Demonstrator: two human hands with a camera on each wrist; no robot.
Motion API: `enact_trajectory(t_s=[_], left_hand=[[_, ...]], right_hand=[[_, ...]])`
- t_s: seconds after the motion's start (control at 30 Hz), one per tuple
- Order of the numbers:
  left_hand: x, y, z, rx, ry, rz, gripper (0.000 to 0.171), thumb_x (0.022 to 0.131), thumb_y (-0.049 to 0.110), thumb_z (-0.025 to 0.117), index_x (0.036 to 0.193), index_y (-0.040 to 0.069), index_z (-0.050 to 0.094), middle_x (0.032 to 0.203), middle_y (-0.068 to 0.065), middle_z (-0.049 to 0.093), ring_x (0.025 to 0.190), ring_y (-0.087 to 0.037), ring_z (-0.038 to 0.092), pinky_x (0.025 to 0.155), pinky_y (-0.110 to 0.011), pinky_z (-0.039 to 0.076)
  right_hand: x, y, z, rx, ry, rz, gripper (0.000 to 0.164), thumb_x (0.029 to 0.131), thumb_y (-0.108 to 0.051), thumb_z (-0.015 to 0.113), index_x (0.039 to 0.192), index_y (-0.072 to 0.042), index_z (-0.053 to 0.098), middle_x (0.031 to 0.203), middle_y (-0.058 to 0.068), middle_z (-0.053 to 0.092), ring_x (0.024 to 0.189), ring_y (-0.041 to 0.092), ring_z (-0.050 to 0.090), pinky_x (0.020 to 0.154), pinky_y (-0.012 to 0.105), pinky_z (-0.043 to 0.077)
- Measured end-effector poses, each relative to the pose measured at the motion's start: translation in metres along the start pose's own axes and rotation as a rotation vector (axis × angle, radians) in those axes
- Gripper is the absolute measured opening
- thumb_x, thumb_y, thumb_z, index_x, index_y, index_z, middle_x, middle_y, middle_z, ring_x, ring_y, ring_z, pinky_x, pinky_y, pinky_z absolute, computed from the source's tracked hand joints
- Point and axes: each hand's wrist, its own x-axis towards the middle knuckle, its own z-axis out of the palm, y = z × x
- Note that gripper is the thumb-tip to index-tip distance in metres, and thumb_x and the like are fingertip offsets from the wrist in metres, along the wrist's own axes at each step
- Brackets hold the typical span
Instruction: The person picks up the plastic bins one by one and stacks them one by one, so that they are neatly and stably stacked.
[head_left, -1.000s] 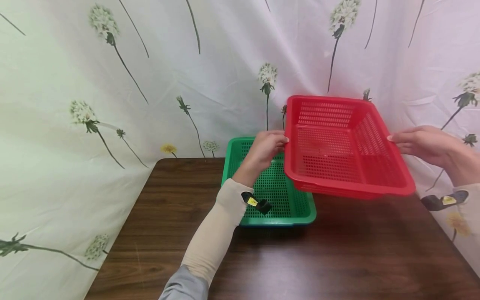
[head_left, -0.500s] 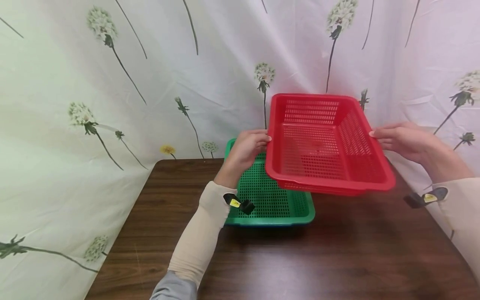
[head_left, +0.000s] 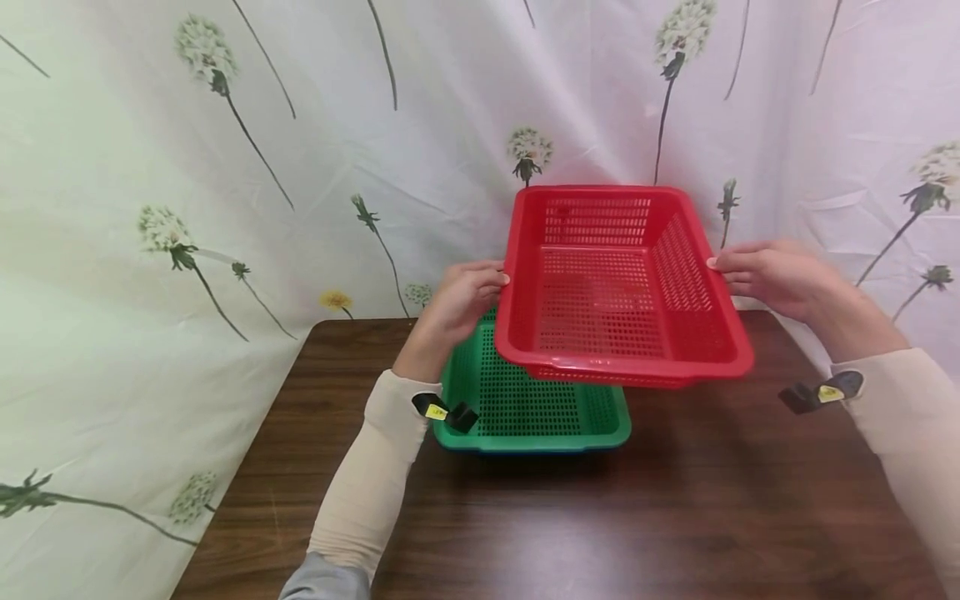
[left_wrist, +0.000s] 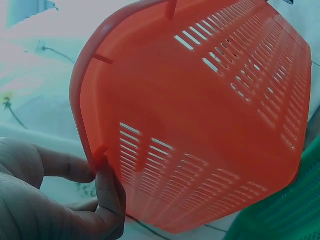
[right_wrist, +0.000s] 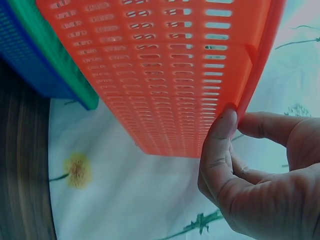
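A red rectangular plastic basket [head_left: 600, 292] with slotted walls is held up in the air, tilted so its inside faces the head camera. My left hand [head_left: 461, 304] pinches its left rim between thumb and fingers; the left wrist view shows that rim [left_wrist: 77, 100] from outside. On the opposite side, my right hand [head_left: 780, 279] pinches the right rim, seen close in the right wrist view. Below and partly behind it sits a green basket [head_left: 525, 408], nested in a blue basket [right_wrist: 35, 55] whose edge shows under the green rim.
The baskets stand on a dark wood-grain table [head_left: 600, 525]. A white cloth [head_left: 420, 125] with a dandelion print hangs behind and beside the table. Each wrist wears a small black camera [head_left: 450, 412] on a strap.
Both hands have carried the red basket to the left, so it now overlaps more of the green basket in the head view. The green basket has stayed in place.
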Motion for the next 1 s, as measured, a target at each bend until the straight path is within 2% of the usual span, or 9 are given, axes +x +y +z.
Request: enact_trajectory(t_s=[0.1,0.2,0.23,0.3,0.4,0.5,0.8,0.87,1.0], left_hand=[[-0.003,0.002,-0.008,-0.003,0.002,0.0,0.04,0.104,0.0,0.057,0.141,-0.015,0.059,0.098,-0.004,0.075,0.082,-0.011,0.072,0.081,-0.022,0.06],[-0.008,0.004,-0.017,0.012,0.008,0.0,0.041,0.104,0.002,0.057,0.142,-0.014,0.058,0.099,-0.003,0.074,0.084,-0.011,0.072,0.082,-0.021,0.06],[-0.01,0.005,-0.02,0.022,0.008,0.001,0.042,0.105,0.003,0.058,0.143,-0.012,0.058,0.101,-0.002,0.074,0.086,-0.011,0.072,0.082,-0.022,0.061],[-0.014,0.007,-0.025,0.034,0.008,-0.002,0.042,0.105,0.004,0.058,0.144,-0.011,0.059,0.104,-0.002,0.074,0.089,-0.012,0.072,0.083,-0.022,0.061],[-0.019,0.01,-0.032,0.046,0.006,-0.001,0.043,0.105,0.005,0.058,0.146,-0.011,0.057,0.106,-0.002,0.074,0.09,-0.012,0.072,0.084,-0.022,0.061],[-0.021,0.013,-0.038,0.052,0.008,0.003,0.045,0.105,0.004,0.056,0.147,-0.013,0.055,0.103,0.0,0.074,0.087,-0.011,0.073,0.084,-0.021,0.061],[-0.027,0.014,-0.056,0.045,0.052,-0.01,0.045,0.104,0.001,0.055,0.146,-0.017,0.052,0.091,0.004,0.077,0.081,-0.007,0.073,0.082,-0.02,0.06],[-0.028,0.014,-0.059,0.044,0.05,-0.01,0.044,0.104,0.0,0.054,0.145,-0.017,0.052,0.09,0.004,0.077,0.08,-0.007,0.073,0.081,-0.019,0.06],[-0.03,0.014,-0.064,0.015,0.058,-0.012,0.034,0.102,-0.005,0.054,0.135,-0.015,0.058,0.088,0.003,0.076,0.077,-0.006,0.072,0.079,-0.019,0.059]], right_hand=[[0.001,-0.003,0.008,0.004,0.012,-0.006,0.012,0.107,-0.025,0.065,0.1,-0.031,0.074,0.098,-0.013,0.075,0.093,0.006,0.076,0.085,0.019,0.062],[0.002,-0.005,0.018,0.022,0.021,-0.01,0.006,0.105,-0.027,0.068,0.106,-0.027,0.074,0.098,-0.012,0.076,0.093,0.007,0.076,0.086,0.019,0.062],[0.002,-0.006,0.021,0.019,0.023,-0.011,0.01,0.105,-0.027,0.069,0.113,-0.024,0.074,0.098,-0.013,0.076,0.094,0.007,0.076,0.086,0.019,0.062],[0.003,-0.007,0.027,0.002,0.026,-0.013,0.028,0.104,-0.03,0.07,0.128,-0.017,0.069,0.099,-0.014,0.076,0.095,0.008,0.077,0.087,0.02,0.062],[0.004,-0.009,0.035,-0.014,0.025,-0.016,0.052,0.104,-0.032,0.071,0.147,-0.006,0.056,0.1,-0.014,0.076,0.096,0.008,0.077,0.089,0.02,0.062],[0.006,-0.01,0.042,-0.006,0.017,-0.024,0.058,0.105,-0.03,0.07,0.151,0.0,0.051,0.101,-0.013,0.076,0.095,0.01,0.077,0.088,0.021,0.062],[0.01,-0.012,0.061,-0.013,-0.006,-0.041,0.059,0.103,-0.031,0.072,0.15,0.0,0.054,0.105,-0.009,0.076,0.098,0.014,0.077,0.09,0.025,0.063],[0.01,-0.012,0.064,0.003,-0.013,-0.044,0.052,0.103,-0.028,0.072,0.145,-0.001,0.058,0.104,-0.008,0.077,0.096,0.014,0.077,0.089,0.025,0.063],[0.013,-0.012,0.068,0.087,-0.062,-0.041,0.021,0.106,-0.016,0.067,0.123,-0.004,0.072,0.098,-0.003,0.077,0.09,0.013,0.075,0.085,0.025,0.064]])
